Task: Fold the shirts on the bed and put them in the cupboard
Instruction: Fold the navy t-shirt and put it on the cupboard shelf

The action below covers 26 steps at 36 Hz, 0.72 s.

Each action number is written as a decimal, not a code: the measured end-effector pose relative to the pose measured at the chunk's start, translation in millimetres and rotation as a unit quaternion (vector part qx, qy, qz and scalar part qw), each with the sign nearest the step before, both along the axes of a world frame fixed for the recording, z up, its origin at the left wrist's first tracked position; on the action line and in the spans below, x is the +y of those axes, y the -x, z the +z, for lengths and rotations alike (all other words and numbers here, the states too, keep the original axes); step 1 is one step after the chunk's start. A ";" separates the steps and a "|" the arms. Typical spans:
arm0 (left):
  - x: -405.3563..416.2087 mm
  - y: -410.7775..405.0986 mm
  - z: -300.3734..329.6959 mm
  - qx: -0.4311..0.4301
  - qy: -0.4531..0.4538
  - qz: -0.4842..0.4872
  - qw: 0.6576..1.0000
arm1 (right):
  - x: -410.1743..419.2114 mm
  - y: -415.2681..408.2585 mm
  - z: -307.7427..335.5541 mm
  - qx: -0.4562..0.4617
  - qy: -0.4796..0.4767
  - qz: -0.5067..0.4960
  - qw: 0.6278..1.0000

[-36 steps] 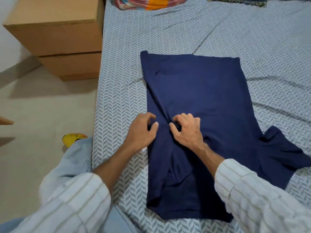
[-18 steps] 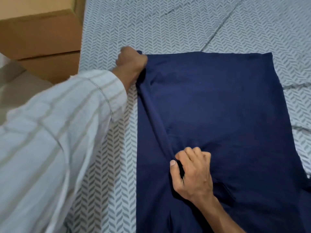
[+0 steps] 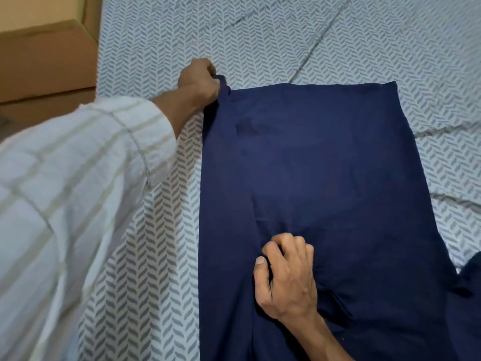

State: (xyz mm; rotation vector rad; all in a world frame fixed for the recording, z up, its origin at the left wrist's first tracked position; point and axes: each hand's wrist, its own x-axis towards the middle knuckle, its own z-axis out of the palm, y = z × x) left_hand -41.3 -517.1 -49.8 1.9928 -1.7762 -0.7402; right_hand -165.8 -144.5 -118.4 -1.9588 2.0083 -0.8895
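A navy blue shirt (image 3: 325, 178) lies spread flat on the bed (image 3: 260, 35), its left side folded in along a straight edge. My left hand (image 3: 200, 83) reaches to the shirt's far left corner and grips the cloth there. My right hand (image 3: 286, 274) rests on the shirt's near middle, fingers curled and pinching a fold of the fabric. One sleeve (image 3: 471, 277) pokes out at the right edge of the view.
The bed has a grey-and-white herringbone sheet with a few creases. A brown wooden bedside cabinet (image 3: 46, 56) stands against the bed's left side. My white striped left sleeve (image 3: 65, 204) fills the lower left of the view.
My left hand has moved from beside my right hand up to the shirt's far left corner and gripped it. The fold along the left side is now straighter. My right hand stayed put.
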 end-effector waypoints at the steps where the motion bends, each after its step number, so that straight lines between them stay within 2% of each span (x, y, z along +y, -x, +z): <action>1: 0.7 0.0 1.1 -0.012 0.001 -0.003 1.000 | -0.1 0.0 0.2 0.000 0.001 -0.001 1.000; 5: 3.6 -4.9 11.0 -0.005 -0.020 -0.010 1.000 | 0.2 0.4 -0.3 0.000 0.000 -0.001 1.000; 8: -0.7 -19.4 14.6 0.110 -0.031 0.045 0.992 | 0.3 0.8 -0.1 -0.001 0.000 0.000 1.000; 11: -4.3 -40.3 17.4 0.231 -0.035 0.117 0.965 | 0.3 1.1 -0.7 0.000 -0.003 0.000 1.000; 18: -3.6 -62.4 11.7 0.352 -0.009 0.196 0.915 | -0.8 -0.2 1.0 0.011 -0.007 -0.002 1.000; 22: -2.2 -55.4 18.7 0.393 -0.011 0.197 0.898 | -1.4 -0.4 0.8 0.011 -0.007 -0.005 1.000; 26: -1.4 -54.4 24.1 0.419 -0.040 0.130 0.898 | -1.0 -0.9 1.0 0.014 -0.004 -0.007 1.000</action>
